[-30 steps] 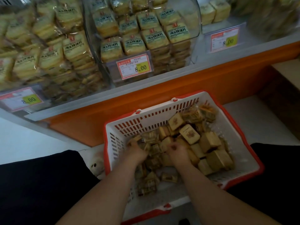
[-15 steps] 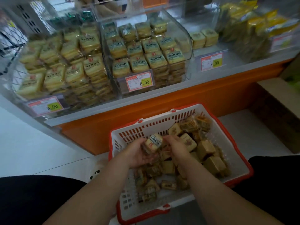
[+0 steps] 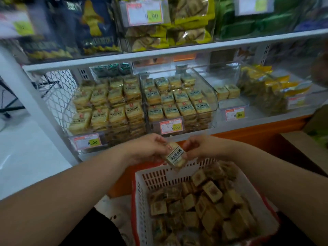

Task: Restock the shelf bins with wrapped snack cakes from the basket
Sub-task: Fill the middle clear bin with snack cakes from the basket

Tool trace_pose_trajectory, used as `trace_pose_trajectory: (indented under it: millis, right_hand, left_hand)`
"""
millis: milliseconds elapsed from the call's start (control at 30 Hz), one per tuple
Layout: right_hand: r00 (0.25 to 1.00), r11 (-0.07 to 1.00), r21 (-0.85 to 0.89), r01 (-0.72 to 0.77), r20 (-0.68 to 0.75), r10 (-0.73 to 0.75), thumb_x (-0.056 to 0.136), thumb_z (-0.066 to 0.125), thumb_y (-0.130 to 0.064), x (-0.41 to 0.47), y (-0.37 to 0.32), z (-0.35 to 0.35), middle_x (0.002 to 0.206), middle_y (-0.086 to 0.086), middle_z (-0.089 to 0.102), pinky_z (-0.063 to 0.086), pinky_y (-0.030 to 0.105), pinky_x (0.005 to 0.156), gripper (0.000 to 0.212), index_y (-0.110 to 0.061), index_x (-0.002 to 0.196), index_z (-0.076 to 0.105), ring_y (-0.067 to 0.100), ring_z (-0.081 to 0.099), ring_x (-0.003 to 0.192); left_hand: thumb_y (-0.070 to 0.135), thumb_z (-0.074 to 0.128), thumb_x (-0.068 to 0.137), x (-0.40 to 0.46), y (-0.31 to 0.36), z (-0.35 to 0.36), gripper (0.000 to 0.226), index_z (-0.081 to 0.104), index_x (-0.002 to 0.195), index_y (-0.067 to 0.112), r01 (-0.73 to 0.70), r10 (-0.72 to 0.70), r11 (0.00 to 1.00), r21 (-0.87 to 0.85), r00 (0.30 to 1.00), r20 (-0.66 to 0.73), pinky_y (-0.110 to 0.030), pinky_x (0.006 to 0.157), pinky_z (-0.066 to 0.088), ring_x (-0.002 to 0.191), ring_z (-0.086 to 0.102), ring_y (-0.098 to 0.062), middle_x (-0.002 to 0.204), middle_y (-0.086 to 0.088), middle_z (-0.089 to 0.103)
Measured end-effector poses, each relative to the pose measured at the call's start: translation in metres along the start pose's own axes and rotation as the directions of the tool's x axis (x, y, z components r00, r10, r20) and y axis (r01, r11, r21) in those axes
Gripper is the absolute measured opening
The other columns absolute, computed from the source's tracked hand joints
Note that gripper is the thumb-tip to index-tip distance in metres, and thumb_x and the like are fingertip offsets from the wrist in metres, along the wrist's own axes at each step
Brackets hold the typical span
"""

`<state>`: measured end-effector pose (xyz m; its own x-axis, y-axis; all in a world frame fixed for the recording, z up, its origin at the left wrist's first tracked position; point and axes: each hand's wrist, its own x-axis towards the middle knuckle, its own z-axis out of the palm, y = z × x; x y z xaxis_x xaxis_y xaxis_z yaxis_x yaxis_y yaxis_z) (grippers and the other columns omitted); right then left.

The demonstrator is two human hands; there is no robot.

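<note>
- Currently, left hand [image 3: 149, 150] and right hand [image 3: 200, 148] pinch one wrapped snack cake [image 3: 174, 155], label up for matching.
- Cake hovers above the basket [image 3: 142, 192] rim; open bin [image 3: 177, 103] lies at 12 o'clock.

The top shelf [image 3: 159, 48] is cut off by the upper edge, and the price tag [image 3: 16, 23] at its left end is smeared beyond reading. The basket [image 3: 142, 201] runs off the bottom edge. Fingers [image 3: 159, 139] hide one end of the held snack cake [image 3: 174, 155]. Small print on the bin price tags [image 3: 171, 126] is too small to read.
</note>
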<state>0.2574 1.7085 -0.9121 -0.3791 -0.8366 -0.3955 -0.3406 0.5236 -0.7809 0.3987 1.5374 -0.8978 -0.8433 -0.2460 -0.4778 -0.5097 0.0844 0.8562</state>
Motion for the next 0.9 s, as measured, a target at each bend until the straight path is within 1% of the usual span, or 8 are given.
trace_pose_trajectory:
  millis: [100,233,333,433,533,667,833,900]
  right_hand:
    - [0.996,0.996,0.041,0.073,-0.049,-0.071,0.083,0.076,-0.018,-0.005,-0.025,-0.018,0.083,-0.004,0.070,0.050,0.017,0.057,0.017,-0.017,0.095,0.065,0.005,0.066,0.066]
    - [0.983,0.993,0.071,0.093,-0.164,-0.080,0.082,0.076,-0.010,0.006,-0.045,-0.046,0.098,0.009,0.071,0.059,0.027,0.074,0.018,-0.011,0.096,0.065,0.019,0.071,0.084]
    - [0.950,0.989,0.120,0.085,-0.309,-0.044,0.082,0.076,-0.009,0.026,-0.056,-0.077,0.095,0.014,0.070,0.059,0.035,0.077,0.019,-0.007,0.096,0.064,0.026,0.070,0.083]
    - [0.899,0.958,0.259,0.127,-0.439,0.000,0.081,0.077,-0.008,0.053,-0.063,-0.107,0.080,0.009,0.066,0.058,0.032,0.074,0.017,-0.008,0.089,0.062,0.018,0.064,0.070]
    - [0.841,0.935,0.318,0.159,-0.540,0.041,0.082,0.077,-0.010,0.086,-0.066,-0.120,0.061,0.007,0.060,0.056,0.038,0.076,0.018,-0.010,0.081,0.059,0.021,0.057,0.063]
    - [0.833,0.951,0.284,0.119,-0.549,0.060,0.085,0.074,-0.012,0.126,-0.070,-0.113,0.064,0.007,0.057,0.049,0.028,0.055,0.019,-0.014,0.083,0.056,0.016,0.052,0.052]
    - [0.857,1.000,0.000,-0.003,-0.515,0.003,0.091,0.065,-0.024,0.149,-0.075,-0.108,0.066,0.005,0.057,0.049,0.030,0.064,0.023,-0.015,0.072,0.059,0.020,0.054,0.059]
    - [0.896,0.992,-0.124,-0.036,-0.443,-0.023,0.090,0.068,-0.031,0.146,-0.081,-0.111,0.071,0.009,0.061,0.049,0.030,0.068,0.027,-0.009,0.076,0.063,0.021,0.058,0.065]
  left_hand:
    - [0.012,0.069,0.091,-0.005,0.024,-0.011,0.028,0.055,0.115,0.016,-0.107,0.106,0.989,0.102,0.994,0.012,-0.023,0.067,0.054,0.087,0.065,-0.013,0.110,-0.006,0.066]
    - [0.028,0.061,0.097,0.007,0.049,-0.024,0.011,0.061,0.106,0.021,-0.259,0.288,0.947,0.192,0.948,-0.139,-0.027,0.080,0.056,0.097,0.066,-0.012,0.110,0.000,0.068]
    - [0.032,0.051,0.101,0.032,0.071,-0.036,0.024,0.062,0.121,0.022,-0.284,0.532,0.769,0.573,0.781,-0.326,-0.027,0.083,0.043,0.108,0.057,-0.012,0.121,0.005,0.063]
    - [0.018,0.049,0.101,0.058,0.087,-0.046,0.034,0.055,0.134,0.023,-0.153,0.681,0.530,0.834,0.663,-0.311,-0.031,0.088,0.042,0.119,0.053,-0.020,0.135,-0.001,0.056]
    - [-0.003,0.048,0.090,0.086,0.100,-0.048,0.064,0.038,0.149,0.018,-0.051,0.637,0.388,0.920,0.736,-0.228,-0.041,0.107,0.039,0.136,0.041,-0.029,0.150,-0.009,0.041]
    - [-0.003,0.054,0.089,0.118,0.108,-0.038,0.084,0.010,0.158,0.012,0.122,0.361,0.368,0.922,0.895,-0.263,-0.046,0.111,0.038,0.145,0.028,-0.036,0.164,-0.016,0.010]
    - [-0.004,0.054,0.089,0.123,0.100,-0.046,0.058,0.041,0.144,0.008,0.210,0.484,0.267,0.940,0.815,-0.320,-0.045,0.097,0.046,0.128,0.049,-0.035,0.142,-0.016,0.048]
    - [-0.006,0.052,0.089,0.122,0.097,-0.052,0.054,0.044,0.141,0.008,0.192,0.530,0.247,0.950,0.794,-0.298,-0.044,0.095,0.047,0.124,0.051,-0.035,0.136,-0.015,0.052]
